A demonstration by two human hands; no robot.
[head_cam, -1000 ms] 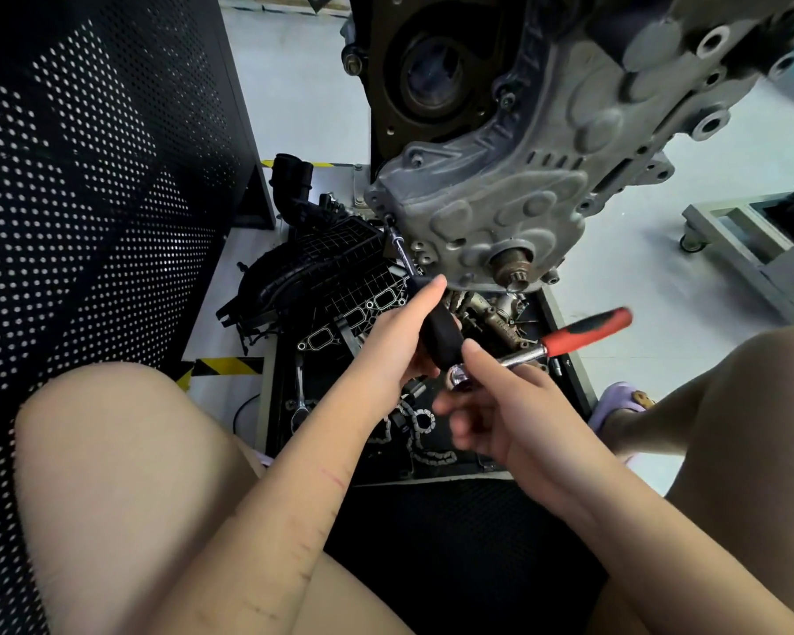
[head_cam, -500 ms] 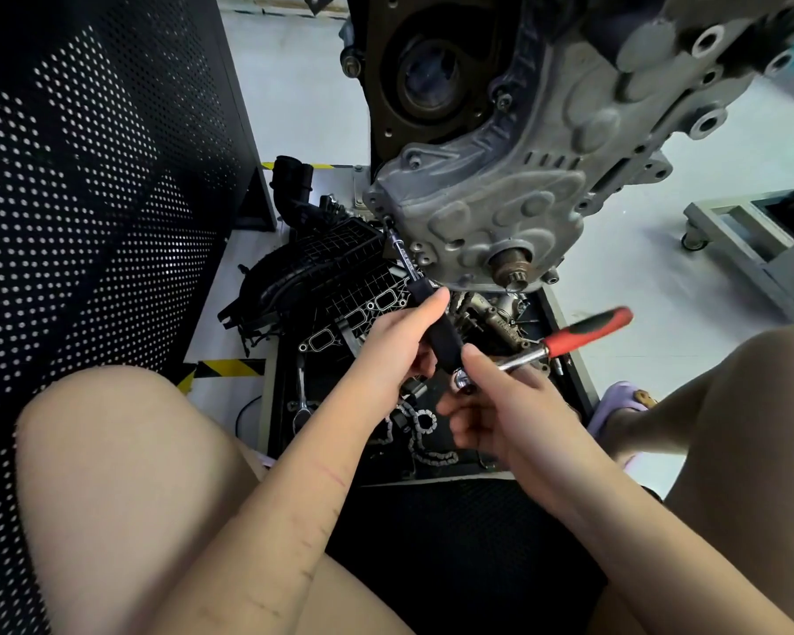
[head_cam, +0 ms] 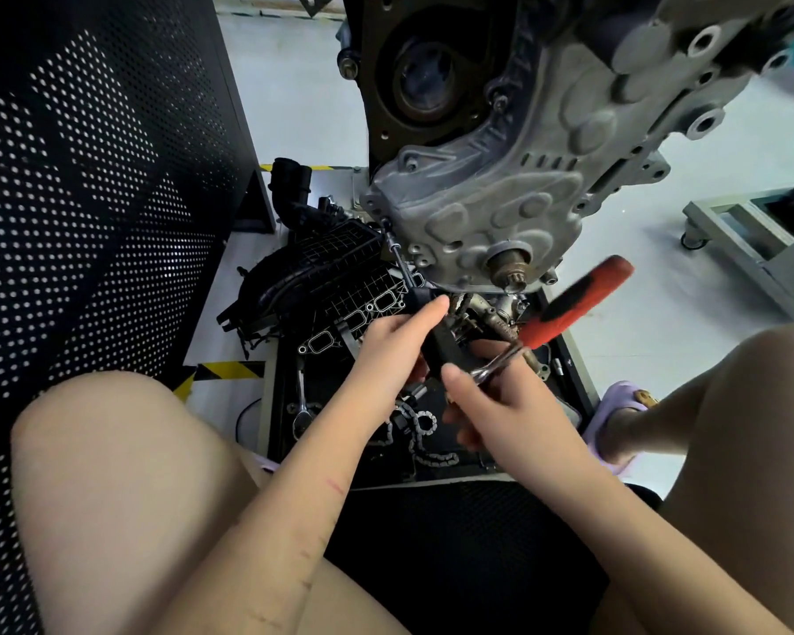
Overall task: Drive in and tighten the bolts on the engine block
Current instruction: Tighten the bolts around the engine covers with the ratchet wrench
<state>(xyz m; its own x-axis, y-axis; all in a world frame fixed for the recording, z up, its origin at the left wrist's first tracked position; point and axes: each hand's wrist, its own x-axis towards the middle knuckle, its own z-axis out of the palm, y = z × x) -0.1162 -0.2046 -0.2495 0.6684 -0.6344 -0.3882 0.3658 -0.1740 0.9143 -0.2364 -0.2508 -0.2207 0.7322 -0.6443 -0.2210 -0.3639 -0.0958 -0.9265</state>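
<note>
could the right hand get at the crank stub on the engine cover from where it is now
Probably yes: the way from the right hand up to the crank stub looks open, but it grips the ratchet.

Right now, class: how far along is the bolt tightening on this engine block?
Done: cannot be judged from bolt heads; several cover holes show. In hand: the left hand steadies the black driver, its shaft tip at the engine block cover's lower-left edge; the right hand holds the red-handled ratchet. Left: this bolt's tightening, perhaps others.
</note>
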